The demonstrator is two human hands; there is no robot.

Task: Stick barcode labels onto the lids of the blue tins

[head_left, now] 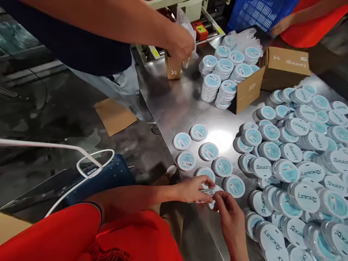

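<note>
half-closed left hand (194, 190) and right hand (230, 221) pinch one round white blue-labelled tub (210, 192); seven like tubs (208, 151) lie nearby on a steel table (174, 105).

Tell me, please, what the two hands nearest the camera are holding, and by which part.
The left hand and right hand grip a round blue-and-white tin by its rim; fingers hide most of it.

Left hand (194, 189), right hand (228, 214) close together, fingers curled, gripping between them.
</note>
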